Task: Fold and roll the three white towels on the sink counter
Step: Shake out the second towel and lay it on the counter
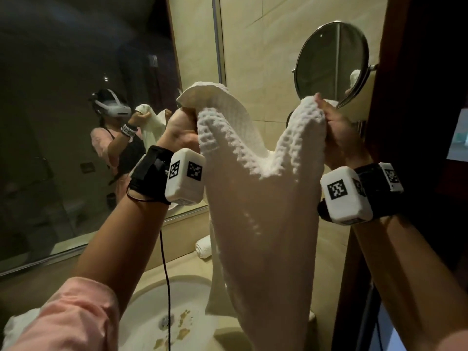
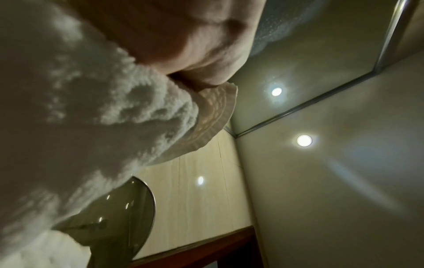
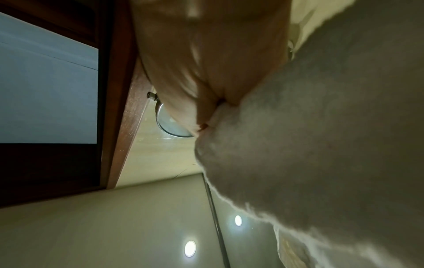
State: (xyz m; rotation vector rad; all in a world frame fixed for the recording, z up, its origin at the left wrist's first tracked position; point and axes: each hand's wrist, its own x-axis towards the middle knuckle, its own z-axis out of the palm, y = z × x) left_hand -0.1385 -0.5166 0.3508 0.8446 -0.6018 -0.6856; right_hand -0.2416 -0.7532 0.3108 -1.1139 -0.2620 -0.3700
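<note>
A white waffle-weave towel (image 1: 260,224) hangs in the air above the sink counter, sagging in the middle between my two raised hands. My left hand (image 1: 181,129) grips its upper left corner; the same grip fills the left wrist view, where the towel (image 2: 80,127) bunches under my left hand (image 2: 195,45). My right hand (image 1: 336,133) pinches the upper right corner, and in the right wrist view the towel (image 3: 321,127) is pressed against my right hand (image 3: 206,63). A rolled white towel (image 1: 203,247) lies on the counter by the back wall. Another white towel (image 1: 15,325) peeks out under my left sleeve.
A white basin (image 1: 157,312) with a drain sits below the hanging towel. A large wall mirror (image 1: 76,122) is on the left, a round swivel mirror (image 1: 331,62) on the right wall. A dark wooden door frame (image 1: 415,97) stands close to my right arm.
</note>
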